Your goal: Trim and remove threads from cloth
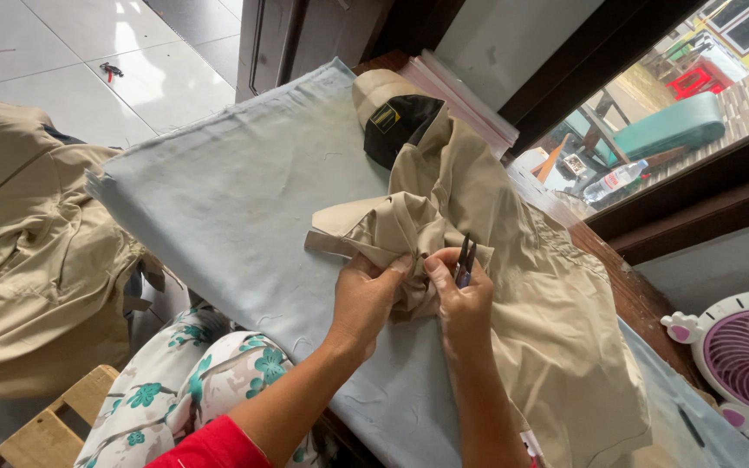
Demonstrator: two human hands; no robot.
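A khaki shirt (513,286) lies bunched on a pale blue padded table (244,208), its length running from the near right corner up toward a dark shoulder patch (400,126). The left hand (366,295) pinches a fold of the cloth, fingers together. The right hand (465,303) grips small snips (465,260), blades pointing up and away, fingers clamped around them. No container is visible. A small purple fan (743,355) stands right.

Black patch with yellow label (384,118) on khaki garment (556,329), clear plastic bottle (615,180) outside window
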